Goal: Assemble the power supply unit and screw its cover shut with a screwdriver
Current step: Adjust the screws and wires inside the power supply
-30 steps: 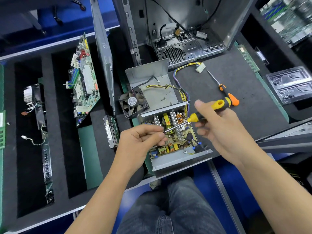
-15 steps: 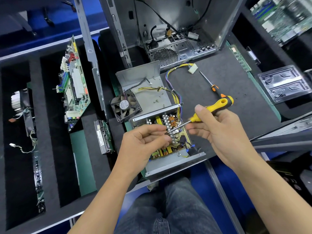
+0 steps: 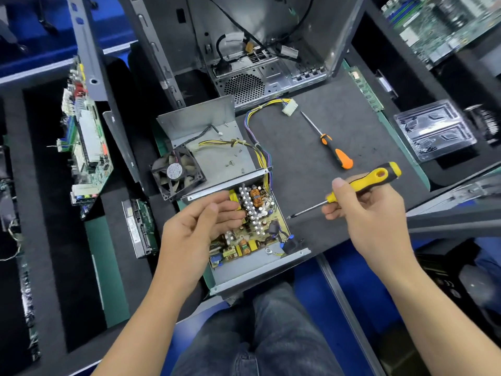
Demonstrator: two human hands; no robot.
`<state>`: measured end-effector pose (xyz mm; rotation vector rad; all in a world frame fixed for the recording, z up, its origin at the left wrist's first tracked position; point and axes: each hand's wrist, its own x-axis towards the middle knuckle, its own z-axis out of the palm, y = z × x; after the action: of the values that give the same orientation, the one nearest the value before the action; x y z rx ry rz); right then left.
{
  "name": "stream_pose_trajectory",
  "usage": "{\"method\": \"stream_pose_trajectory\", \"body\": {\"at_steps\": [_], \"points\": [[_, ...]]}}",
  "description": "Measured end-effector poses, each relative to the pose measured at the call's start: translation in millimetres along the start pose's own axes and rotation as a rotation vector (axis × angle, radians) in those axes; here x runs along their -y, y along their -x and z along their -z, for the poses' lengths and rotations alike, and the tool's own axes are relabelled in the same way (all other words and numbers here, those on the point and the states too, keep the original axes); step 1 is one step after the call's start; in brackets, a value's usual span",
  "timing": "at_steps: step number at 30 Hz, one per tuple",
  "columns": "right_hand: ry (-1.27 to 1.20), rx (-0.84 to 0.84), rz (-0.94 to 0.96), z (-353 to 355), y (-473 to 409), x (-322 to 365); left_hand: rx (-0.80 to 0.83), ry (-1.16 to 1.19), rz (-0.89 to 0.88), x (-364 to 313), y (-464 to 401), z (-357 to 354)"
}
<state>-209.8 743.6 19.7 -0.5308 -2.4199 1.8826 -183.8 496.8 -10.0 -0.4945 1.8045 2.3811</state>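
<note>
While gripped in the right hand (image 3: pixel 371 213), yellow-and-black screwdriver (image 3: pixel 360 185) slants down to the left, tip in the air just right of the open power supply unit (image 3: pixel 254 240), not touching it. Thumb along the handle's near side, other fingers curled round the handle. Left hand (image 3: pixel 195 226) over the unit's left side, fingers curled and bunched toward the thumb above the circuit board (image 3: pixel 252 221); whether anything small is pinched between them cannot be told. Unit at the near edge of the dark mat (image 3: pixel 339 109), open top facing up, heat sinks and a copper coil exposed. Grey metal cover (image 3: pixel 206 137) just beyond the unit, lying open, with several loose screws (image 3: pixel 233 161) scattered on its inner face. Black fan (image 3: pixel 177 173) leaning at the cover's left edge. Bundle of coloured wires (image 3: pixel 260 147) running from the unit to a white connector (image 3: pixel 289 107) farther away. Second screwdriver with an orange-and-black handle (image 3: pixel 337 151) flat on the mat, right of the wires, well apart from both hands. Open computer case (image 3: pixel 257 50) at the far side; green motherboard (image 3: pixel 86 139) standing on edge at the left.
</note>
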Motion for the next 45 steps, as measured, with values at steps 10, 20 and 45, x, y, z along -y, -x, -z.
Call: {"method": "stream_pose_trajectory", "body": {"at_steps": [10,20,45], "points": [[0.231,0.074,0.105,-8,6,-27,0.029,-0.045,-0.045,5,-2,2],[0.262,0.101,0.079,-9,6,-26,0.025,-0.058,-0.036,6,-2,1],[1.061,0.464,0.5,-9,19,57,0.022,-0.129,-0.026,4,-3,-2]]}}
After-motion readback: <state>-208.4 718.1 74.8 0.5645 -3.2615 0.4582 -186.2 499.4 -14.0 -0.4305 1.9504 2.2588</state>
